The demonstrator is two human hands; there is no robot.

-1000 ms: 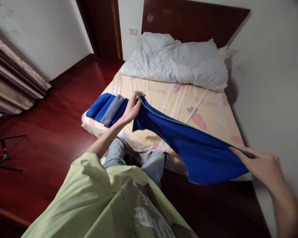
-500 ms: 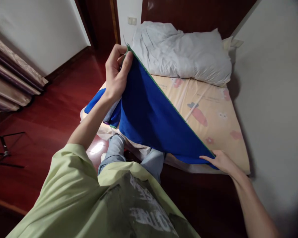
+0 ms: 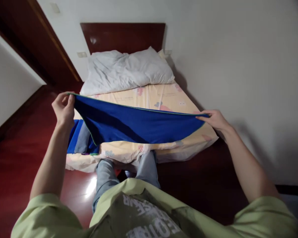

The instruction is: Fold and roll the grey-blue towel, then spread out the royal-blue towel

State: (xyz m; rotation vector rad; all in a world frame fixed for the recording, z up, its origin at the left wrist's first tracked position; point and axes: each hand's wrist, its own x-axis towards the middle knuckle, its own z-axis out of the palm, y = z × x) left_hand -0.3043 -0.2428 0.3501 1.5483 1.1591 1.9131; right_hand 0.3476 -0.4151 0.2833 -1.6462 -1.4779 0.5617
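Note:
A blue cloth [image 3: 139,125] with a green stitched edge is stretched between my two hands above the bed. My left hand [image 3: 64,107] pinches its upper left corner between thumb and fingers. At the opposite end, my right hand [image 3: 213,118] grips the other top corner, slightly lower than the left. The cloth's lower part sags between them, and its left side hangs to a point near a stack of folded blue and grey cloths [image 3: 80,140] at the bed's left front corner. Part of that stack is hidden behind the hanging cloth.
The bed [image 3: 188,145] has a pale yellow patterned sheet under a thin clear covering. White bedding [image 3: 129,71] lies bunched against the dark wooden headboard [image 3: 126,36]. A white wall [image 3: 238,66] stands to the right, with a dark door [image 3: 34,39] at the far left.
The cloth has gone from a steep diagonal to nearly level. My left hand has moved left and down, my right hand up. The camera view has turned rightward.

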